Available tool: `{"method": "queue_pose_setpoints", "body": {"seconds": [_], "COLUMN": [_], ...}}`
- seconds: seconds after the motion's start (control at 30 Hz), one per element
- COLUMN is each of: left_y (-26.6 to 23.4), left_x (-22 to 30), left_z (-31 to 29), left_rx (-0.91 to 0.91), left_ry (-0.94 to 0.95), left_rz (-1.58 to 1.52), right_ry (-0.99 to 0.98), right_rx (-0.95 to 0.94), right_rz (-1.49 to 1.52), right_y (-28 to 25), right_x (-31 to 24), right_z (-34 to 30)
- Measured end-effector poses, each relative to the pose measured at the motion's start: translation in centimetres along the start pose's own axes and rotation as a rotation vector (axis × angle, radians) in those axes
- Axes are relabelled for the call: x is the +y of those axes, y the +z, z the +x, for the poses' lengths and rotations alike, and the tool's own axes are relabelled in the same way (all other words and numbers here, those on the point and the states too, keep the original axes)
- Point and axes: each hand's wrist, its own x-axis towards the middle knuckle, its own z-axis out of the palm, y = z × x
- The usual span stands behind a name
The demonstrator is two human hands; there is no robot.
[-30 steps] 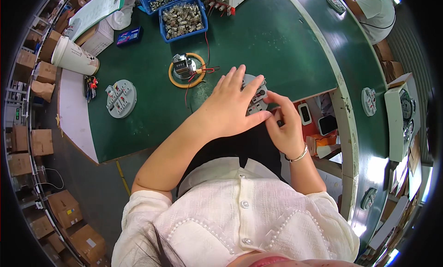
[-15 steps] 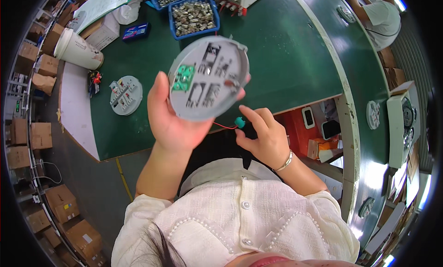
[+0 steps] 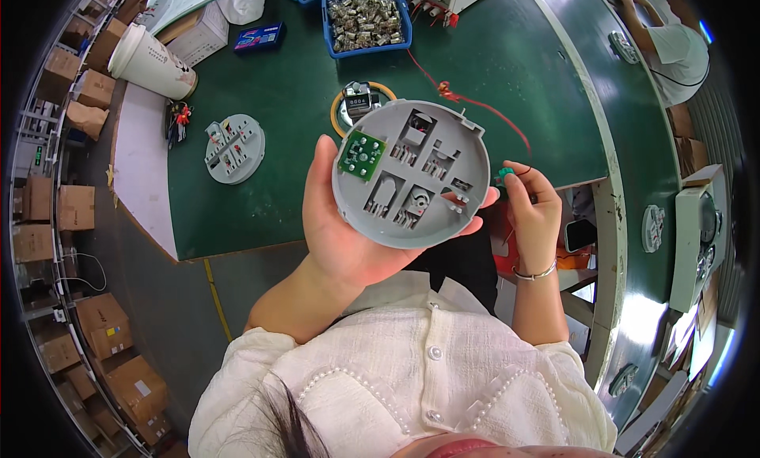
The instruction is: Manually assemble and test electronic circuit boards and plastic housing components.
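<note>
My left hand (image 3: 336, 232) is closed around the rim of a round grey plastic housing (image 3: 408, 173), whose recessed side with several slots and metal contacts shows. A small green circuit board (image 3: 362, 155) sits at the housing's left edge. To its right, my right hand (image 3: 540, 212) pinches a small green connector (image 3: 504, 174) between thumb and finger. A thin red wire (image 3: 500, 114) with a knotted part runs across the green table toward that hand. Just behind the housing lies a tally counter (image 3: 359, 102) with a yellow-orange ring.
Another grey round housing (image 3: 235, 149) lies on the table at left. At the back stand a blue bin (image 3: 366, 50) of small metal parts, a blue box (image 3: 259, 38) and a white cup (image 3: 152, 64). A phone (image 3: 580, 235) rests on the shelf at right; a co-worker (image 3: 673, 54) sits beyond.
My left hand has moved right with the housing, which now faces up more squarely. My right hand has moved right and up with the connector. The tally counter and more red wire now show.
</note>
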Motion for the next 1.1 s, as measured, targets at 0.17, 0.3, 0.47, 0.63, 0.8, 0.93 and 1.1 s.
{"method": "queue_pose_setpoints", "body": {"seconds": [0.17,0.3,0.47,0.63,0.8,0.93,1.1], "left_y": [-0.7,-3.3,-5.4,-5.1,-6.1,-6.7,-6.6], "left_x": [-0.5,-1.1,-3.7,-2.1,-2.6,-3.0,-2.9], "left_z": [0.6,1.5,3.3,2.5,2.8,2.9,2.8], "left_rx": [0.042,-0.029,0.06,-0.061,-0.113,-0.104,-0.059], "left_ry": [0.024,0.316,0.662,0.532,0.537,0.585,0.547], "left_rz": [0.305,2.108,2.461,2.383,2.378,2.345,2.34], "right_ry": [0.205,0.209,-0.057,-0.228,-0.361,-0.492,-0.462], "right_rx": [0.021,-0.037,-0.121,-0.126,-0.163,-0.181,-0.232], "right_rz": [0.362,0.4,0.01,-0.239,-0.354,-0.474,-0.522], "right_y": [-0.8,-1.1,0.6,0.2,0.2,-0.1,0.1], "right_x": [-0.4,-1.0,-0.9,-1.5,-1.7,-1.8,-2.9], "right_z": [0.8,1.2,1.1,0.7,0.6,0.7,1.2]}}
